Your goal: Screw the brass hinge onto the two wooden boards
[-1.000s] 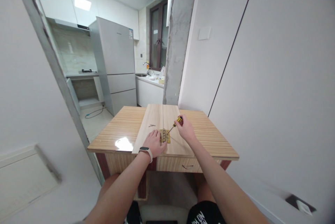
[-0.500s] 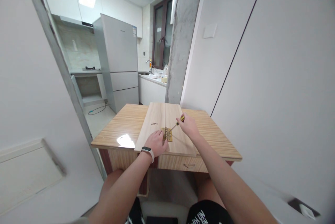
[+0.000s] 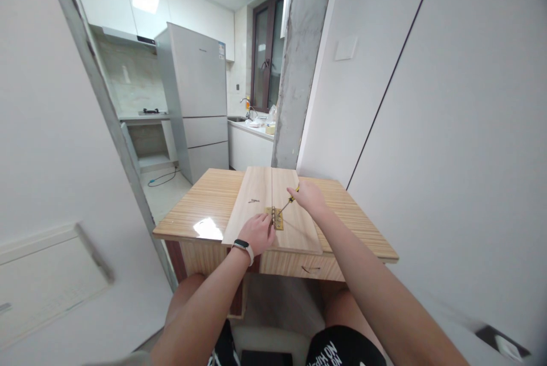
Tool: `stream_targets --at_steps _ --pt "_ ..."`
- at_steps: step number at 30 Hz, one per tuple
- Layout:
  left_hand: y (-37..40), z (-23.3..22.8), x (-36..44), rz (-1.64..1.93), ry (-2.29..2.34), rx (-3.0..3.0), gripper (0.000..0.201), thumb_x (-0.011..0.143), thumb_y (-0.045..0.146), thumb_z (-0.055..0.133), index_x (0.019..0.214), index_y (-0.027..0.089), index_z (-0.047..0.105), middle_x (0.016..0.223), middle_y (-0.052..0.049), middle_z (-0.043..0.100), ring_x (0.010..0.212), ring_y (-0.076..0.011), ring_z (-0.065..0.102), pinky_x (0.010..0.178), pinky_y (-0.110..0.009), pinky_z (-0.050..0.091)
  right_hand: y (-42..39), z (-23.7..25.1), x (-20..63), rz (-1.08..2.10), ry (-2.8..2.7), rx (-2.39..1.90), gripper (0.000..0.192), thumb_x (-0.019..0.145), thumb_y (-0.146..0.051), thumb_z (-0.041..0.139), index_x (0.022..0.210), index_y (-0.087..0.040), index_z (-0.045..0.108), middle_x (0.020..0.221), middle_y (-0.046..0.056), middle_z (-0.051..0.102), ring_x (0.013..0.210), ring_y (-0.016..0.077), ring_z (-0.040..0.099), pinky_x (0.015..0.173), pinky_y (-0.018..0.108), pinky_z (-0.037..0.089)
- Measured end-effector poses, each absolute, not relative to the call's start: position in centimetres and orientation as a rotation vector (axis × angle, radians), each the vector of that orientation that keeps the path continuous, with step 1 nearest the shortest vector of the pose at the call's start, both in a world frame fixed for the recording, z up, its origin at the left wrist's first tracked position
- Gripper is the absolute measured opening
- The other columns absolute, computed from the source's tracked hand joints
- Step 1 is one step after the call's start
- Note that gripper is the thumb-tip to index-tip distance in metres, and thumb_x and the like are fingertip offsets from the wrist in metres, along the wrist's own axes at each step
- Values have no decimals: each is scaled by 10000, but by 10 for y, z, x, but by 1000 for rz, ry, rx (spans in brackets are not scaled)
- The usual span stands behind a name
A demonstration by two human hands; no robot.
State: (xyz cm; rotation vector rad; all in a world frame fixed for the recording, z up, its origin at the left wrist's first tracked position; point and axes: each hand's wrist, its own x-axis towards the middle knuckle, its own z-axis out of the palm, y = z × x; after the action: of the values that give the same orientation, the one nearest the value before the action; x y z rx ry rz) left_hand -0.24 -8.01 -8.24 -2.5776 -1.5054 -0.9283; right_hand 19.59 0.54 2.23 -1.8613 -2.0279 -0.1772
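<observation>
Two light wooden boards (image 3: 256, 195) lie side by side on a striped wooden table (image 3: 205, 206). A brass hinge (image 3: 277, 219) sits across their seam. My left hand (image 3: 257, 232), with a wristband, presses flat on the left board and touches the hinge. My right hand (image 3: 307, 196) grips a yellow-and-black screwdriver (image 3: 289, 201) whose tip rests on the hinge. A few loose screws (image 3: 253, 201) lie on the left board.
White walls close in on both sides. Behind the table stand a concrete pillar (image 3: 299, 64), a grey fridge (image 3: 200, 98) and a kitchen counter with a sink (image 3: 252, 123). My knees are under the table's front edge.
The view has shifted slightly, so the table sits a little higher and to the right in the frame. Both hands stay at the hinge; the screwdriver handle is more hidden in my right hand.
</observation>
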Motion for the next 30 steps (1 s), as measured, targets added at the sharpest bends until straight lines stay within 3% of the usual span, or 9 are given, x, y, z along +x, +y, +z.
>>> stream_targets --at_steps 4,8,13,25,30 --pt "-80 -85 -4 -967 -1443 -2533 250 953 232 470 1142 167 620 1116 -116 686 1103 -248 620 1006 -409 491 6 29 194 -96 -2136 -1838 430 932 -564 585 962 -152 702 979 169 741 932 248 685 781 293 432" --pt "-79 -86 -4 -967 -1426 -2520 224 952 228 483 1116 168 622 1089 -111 690 1082 -240 629 988 -393 501 13 32 200 -1 -2229 -1745 260 904 -453 666 954 -198 652 969 77 742 905 193 661 734 251 396" --pt "-79 -86 -4 -975 -1439 -2515 209 945 219 497 1106 175 623 1071 -105 690 1071 -237 633 984 -391 501 15 31 207 33 -2293 -1685 178 884 -364 696 908 -203 624 955 49 732 884 165 639 706 232 367" --pt "-77 -87 -5 -973 -1446 -2515 214 940 210 497 1104 168 627 1033 -104 691 1027 -233 634 961 -380 504 8 33 204 62 -2193 -1897 268 896 -430 641 941 -170 686 1009 123 748 936 212 676 695 252 412" --pt "-78 -86 -6 -954 -1457 -2514 195 936 204 492 1071 169 629 1015 -101 689 1013 -232 630 952 -375 503 7 34 204 210 -2115 -2003 322 921 -420 578 939 -131 718 768 119 748 738 201 704 655 251 457"
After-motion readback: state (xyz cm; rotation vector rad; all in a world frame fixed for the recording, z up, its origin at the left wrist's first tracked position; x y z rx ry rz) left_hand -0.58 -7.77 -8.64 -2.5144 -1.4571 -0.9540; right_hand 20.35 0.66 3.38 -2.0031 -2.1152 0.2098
